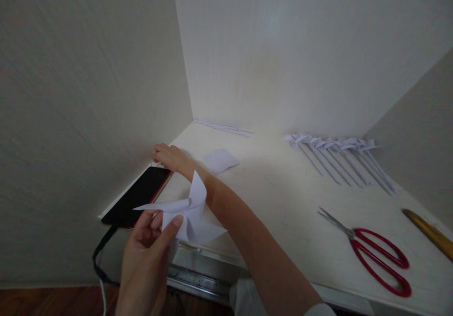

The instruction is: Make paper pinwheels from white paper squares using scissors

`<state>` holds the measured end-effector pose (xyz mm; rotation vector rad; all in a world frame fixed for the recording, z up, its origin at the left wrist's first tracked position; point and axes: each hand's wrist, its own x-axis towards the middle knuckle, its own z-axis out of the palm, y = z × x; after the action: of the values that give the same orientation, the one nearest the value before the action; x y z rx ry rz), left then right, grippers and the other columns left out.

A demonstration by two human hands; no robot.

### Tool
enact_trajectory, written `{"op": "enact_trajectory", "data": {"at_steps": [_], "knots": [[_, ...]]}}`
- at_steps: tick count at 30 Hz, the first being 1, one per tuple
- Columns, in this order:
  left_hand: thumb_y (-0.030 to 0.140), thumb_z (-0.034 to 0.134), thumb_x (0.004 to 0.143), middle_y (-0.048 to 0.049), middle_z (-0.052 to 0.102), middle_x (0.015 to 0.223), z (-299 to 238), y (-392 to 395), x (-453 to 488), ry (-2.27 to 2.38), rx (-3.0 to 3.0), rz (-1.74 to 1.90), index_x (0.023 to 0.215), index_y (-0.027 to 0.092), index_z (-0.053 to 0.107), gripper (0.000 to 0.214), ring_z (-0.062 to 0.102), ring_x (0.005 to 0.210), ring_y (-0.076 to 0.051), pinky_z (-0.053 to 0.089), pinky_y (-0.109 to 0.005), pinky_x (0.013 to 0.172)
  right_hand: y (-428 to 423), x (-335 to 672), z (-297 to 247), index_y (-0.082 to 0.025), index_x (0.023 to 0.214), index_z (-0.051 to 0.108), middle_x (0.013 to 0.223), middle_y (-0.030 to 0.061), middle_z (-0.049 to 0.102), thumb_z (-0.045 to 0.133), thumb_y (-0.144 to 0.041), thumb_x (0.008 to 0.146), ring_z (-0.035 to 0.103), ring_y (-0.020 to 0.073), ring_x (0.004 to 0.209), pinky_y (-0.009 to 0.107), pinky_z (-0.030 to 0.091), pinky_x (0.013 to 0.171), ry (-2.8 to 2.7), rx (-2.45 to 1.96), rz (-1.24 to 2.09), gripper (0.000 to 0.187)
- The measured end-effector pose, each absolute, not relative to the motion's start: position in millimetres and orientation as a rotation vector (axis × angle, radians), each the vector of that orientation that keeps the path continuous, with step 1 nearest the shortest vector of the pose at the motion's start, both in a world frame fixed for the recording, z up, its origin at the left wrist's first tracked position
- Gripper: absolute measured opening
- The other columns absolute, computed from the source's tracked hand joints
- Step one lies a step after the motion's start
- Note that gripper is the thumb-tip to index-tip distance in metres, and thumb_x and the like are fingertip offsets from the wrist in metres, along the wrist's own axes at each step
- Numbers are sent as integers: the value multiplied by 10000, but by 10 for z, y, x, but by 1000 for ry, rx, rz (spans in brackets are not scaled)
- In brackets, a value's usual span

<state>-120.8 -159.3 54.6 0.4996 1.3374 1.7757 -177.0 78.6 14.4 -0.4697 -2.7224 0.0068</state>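
My left hand (150,240) holds a white folded paper pinwheel (189,210) by its centre, thumb pressed on it, above the desk's near edge. My right hand (170,155) reaches far left across the desk (283,198), its fingers curled by the wall just past the top end of a black phone (139,195). Whether it grips anything is hidden. A small white paper square (220,159) lies just right of that hand.
A row of several finished paper pinwheels on sticks (339,158) lies at the back right. Red-handled scissors (375,252) lie near the front right, a yellow tool (430,233) at the right edge. A cable (101,254) hangs from the phone. Walls enclose the desk.
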Motion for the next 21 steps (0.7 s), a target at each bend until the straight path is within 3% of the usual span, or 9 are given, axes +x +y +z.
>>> {"op": "enact_trajectory", "data": {"at_steps": [2, 7, 11, 14, 21], "knots": [[288, 851, 556, 23, 671, 672, 488, -1569, -1222, 1347, 512, 1754, 784, 169, 646, 329, 617, 539, -107, 498, -162, 502, 840, -1780, 129, -213, 1086, 615, 1189, 72, 603, 561, -282, 913, 600, 190, 1034, 379, 521, 862, -2736, -500, 20, 194], [289, 831, 604, 47, 656, 666, 398, -1549, -1258, 1327, 508, 1716, 824, 195, 644, 304, 597, 524, -93, 482, -161, 509, 823, -1729, 128, -124, 1140, 591, 1185, 66, 588, 455, -294, 965, 603, 194, 1041, 385, 499, 896, -2735, -614, 64, 279], [268, 832, 600, 46, 671, 700, 421, -1592, -1287, 1310, 487, 1745, 793, 194, 631, 288, 604, 557, -92, 475, -157, 520, 784, -1569, 210, -111, 1187, 558, 1219, 85, 566, 501, -305, 945, 603, 190, 1032, 398, 498, 898, -2668, -771, 105, 316], [271, 827, 597, 34, 683, 710, 483, -1647, -1280, 1302, 501, 1770, 798, 185, 632, 293, 637, 627, -121, 478, -164, 526, 772, -1229, 352, -152, 1139, 582, 1127, 76, 623, 561, -312, 913, 630, 191, 953, 397, 541, 814, -2613, -872, 176, 278], [234, 807, 617, 34, 685, 709, 554, -1850, -1118, 1241, 541, 1799, 802, 172, 617, 273, 638, 666, -117, 509, -179, 623, 348, -522, 579, -125, 1002, 617, 983, 47, 662, 532, -246, 930, 641, 171, 907, 383, 525, 823, -2517, -774, 261, 165]]}}
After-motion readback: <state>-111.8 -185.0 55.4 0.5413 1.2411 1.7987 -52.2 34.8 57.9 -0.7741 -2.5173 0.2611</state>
